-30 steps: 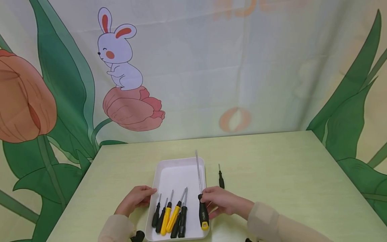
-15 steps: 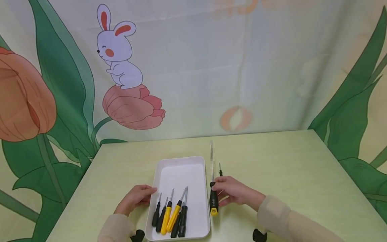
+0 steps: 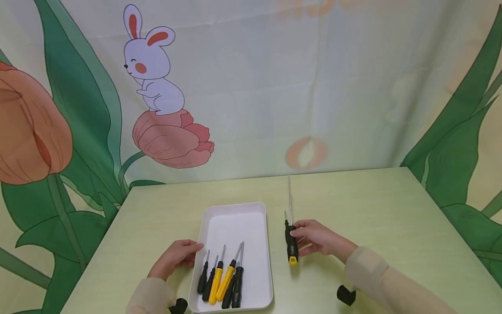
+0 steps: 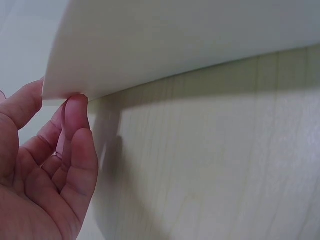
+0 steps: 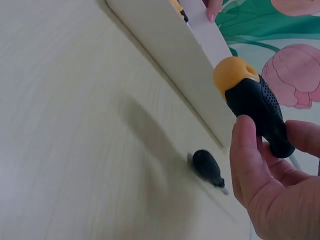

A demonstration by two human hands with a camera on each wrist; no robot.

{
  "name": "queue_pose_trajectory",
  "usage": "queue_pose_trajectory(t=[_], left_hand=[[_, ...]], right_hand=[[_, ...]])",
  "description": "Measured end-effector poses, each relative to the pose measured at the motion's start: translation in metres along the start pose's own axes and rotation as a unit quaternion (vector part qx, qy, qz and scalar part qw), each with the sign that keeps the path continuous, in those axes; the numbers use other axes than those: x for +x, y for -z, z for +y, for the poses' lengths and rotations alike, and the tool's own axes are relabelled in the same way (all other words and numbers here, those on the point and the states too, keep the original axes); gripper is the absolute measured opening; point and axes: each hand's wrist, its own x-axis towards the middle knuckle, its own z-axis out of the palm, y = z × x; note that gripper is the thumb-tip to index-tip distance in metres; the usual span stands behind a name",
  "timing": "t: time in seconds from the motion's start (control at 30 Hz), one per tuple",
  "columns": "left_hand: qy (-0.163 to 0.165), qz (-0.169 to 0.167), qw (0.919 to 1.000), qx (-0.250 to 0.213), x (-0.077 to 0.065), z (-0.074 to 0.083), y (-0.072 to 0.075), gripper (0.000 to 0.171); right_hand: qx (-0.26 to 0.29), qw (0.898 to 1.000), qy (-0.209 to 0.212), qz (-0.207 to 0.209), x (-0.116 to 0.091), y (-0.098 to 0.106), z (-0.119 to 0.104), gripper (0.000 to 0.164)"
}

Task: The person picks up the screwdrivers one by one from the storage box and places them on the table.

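My right hand (image 3: 319, 238) grips a large black-and-yellow screwdriver (image 3: 292, 249) by its handle, fingers and thumb around the upper part. Its long shaft points toward the wall. In the right wrist view its yellow handle end (image 5: 232, 72) hangs above the table and casts a shadow. Just left of it a small black screwdriver (image 5: 206, 165) lies on the table, partly covered in the head view. My left hand (image 3: 178, 258) pinches the left rim of a white tray (image 3: 234, 222), thumb on top and fingertips beneath. Several yellow and black screwdrivers (image 3: 224, 283) lie in the tray.
The pale wood-grain table (image 3: 372, 209) extends right of the tray and behind it. A curtain (image 3: 251, 109) printed with a rabbit and tulips hangs along the table's far edge. Black wrist devices (image 3: 346, 295) sit under both sleeves.
My right hand has carried the large screwdriver from over the tray's right side rightward and slightly away, to beside the small black screwdriver. The left hand and tray have stayed put.
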Motion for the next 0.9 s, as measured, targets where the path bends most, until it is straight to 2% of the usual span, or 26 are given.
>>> queue_pose_trajectory(t=[0.37,0.6,0.9], left_hand=[[-0.001,-0.001,1.0000,-0.005,0.003,-0.002,0.001,0.029],[0.004,-0.002,1.0000,-0.008,0.005,-0.003,0.001,0.031],[-0.008,-0.010,0.9996,-0.024,0.005,-0.005,0.002,0.029]], right_hand=[[-0.023,0.999,-0.006,0.023,0.006,0.019,0.002,0.033],[-0.048,0.998,-0.017,0.043,0.020,0.029,0.006,0.031],[-0.073,0.995,-0.026,0.058,0.034,0.034,0.006,0.027]])
